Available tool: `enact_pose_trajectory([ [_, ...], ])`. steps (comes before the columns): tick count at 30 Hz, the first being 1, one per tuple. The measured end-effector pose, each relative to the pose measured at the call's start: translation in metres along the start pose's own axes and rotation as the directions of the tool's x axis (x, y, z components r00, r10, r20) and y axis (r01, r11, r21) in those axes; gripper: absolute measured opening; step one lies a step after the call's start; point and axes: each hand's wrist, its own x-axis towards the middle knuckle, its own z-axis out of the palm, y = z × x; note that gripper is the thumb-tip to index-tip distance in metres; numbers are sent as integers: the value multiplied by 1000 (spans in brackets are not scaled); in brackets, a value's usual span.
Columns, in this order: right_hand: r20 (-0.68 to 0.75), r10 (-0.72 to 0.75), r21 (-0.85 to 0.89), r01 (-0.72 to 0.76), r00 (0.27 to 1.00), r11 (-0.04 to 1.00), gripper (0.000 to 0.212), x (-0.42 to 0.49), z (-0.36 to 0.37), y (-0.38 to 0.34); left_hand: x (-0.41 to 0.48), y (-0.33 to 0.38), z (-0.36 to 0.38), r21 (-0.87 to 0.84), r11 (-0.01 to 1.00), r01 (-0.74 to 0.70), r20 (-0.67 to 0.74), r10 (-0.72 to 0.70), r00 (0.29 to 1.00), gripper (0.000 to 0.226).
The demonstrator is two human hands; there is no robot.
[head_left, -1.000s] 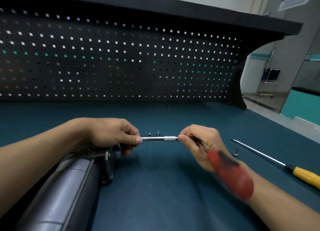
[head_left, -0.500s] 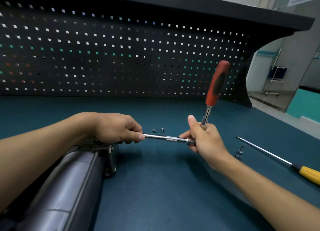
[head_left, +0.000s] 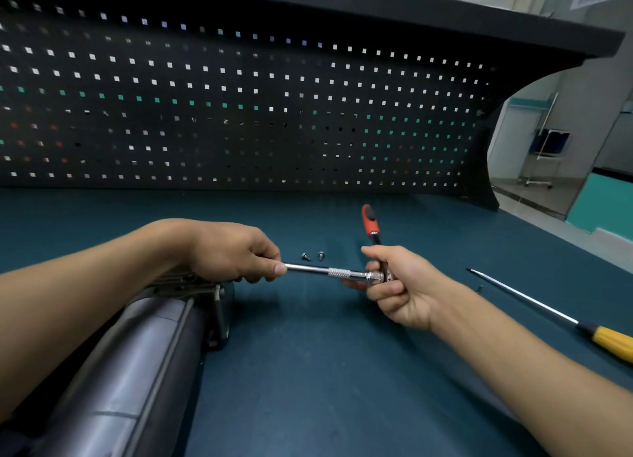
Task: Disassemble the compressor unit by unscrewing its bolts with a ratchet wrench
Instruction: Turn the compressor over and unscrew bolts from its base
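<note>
The grey cylindrical compressor unit (head_left: 137, 364) lies at the lower left, its finned head end under my left hand. My left hand (head_left: 236, 251) pinches the near end of the chrome extension bar (head_left: 325, 271), which runs right to the ratchet head. My right hand (head_left: 400, 285) grips the ratchet wrench (head_left: 371, 227) at its head; its red and black handle points up and away. Two loose bolts (head_left: 312, 256) lie on the mat just behind the bar. The socket end and the bolt it meets are hidden by my left hand.
A long screwdriver with a yellow handle (head_left: 555, 314) lies at the right on the teal mat (head_left: 325, 371), with a small socket or bolt (head_left: 479, 289) beside its shaft. A black pegboard (head_left: 239, 107) walls the back of the bench.
The ratchet handle swung from low beside my right forearm up to vertical, then tilted away toward the pegboard. My left hand stayed on the bar at the compressor.
</note>
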Motion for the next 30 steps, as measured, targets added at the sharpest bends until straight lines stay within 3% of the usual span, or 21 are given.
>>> enact_pose_trajectory([
  [4,-49,-91,-90,86,995,992,38,2,1,3,0,-1,1,-17,1000,19,3,-19,1000,30],
  [7,-80,-316,-221,292,945,930,44,6,2,9,1,0,2,-34,998,46,-1,-46,999,34],
  [9,-48,-499,-258,472,865,843,48,9,1,13,1,1,3,-46,997,61,-5,-62,998,41],
  [12,78,-725,-359,698,684,620,54,9,-2,18,3,4,3,-145,987,69,8,-69,998,49],
  [15,265,-811,-436,815,522,382,58,9,-10,23,3,5,4,-167,984,68,6,-68,998,51],
  [19,436,-843,-588,809,316,-1,51,7,-18,27,3,5,4,-151,986,72,10,-71,997,53],
  [21,458,-855,-574,815,242,-77,51,7,-17,28,3,5,4,-153,986,71,21,-69,997,52],
  [23,445,-869,-565,820,214,-87,50,8,-18,28,3,5,4,-161,985,66,22,-63,998,51],
  [30,476,-851,-593,795,220,-126,51,8,-19,29,3,5,4,-120,992,49,19,-47,999,55],
])
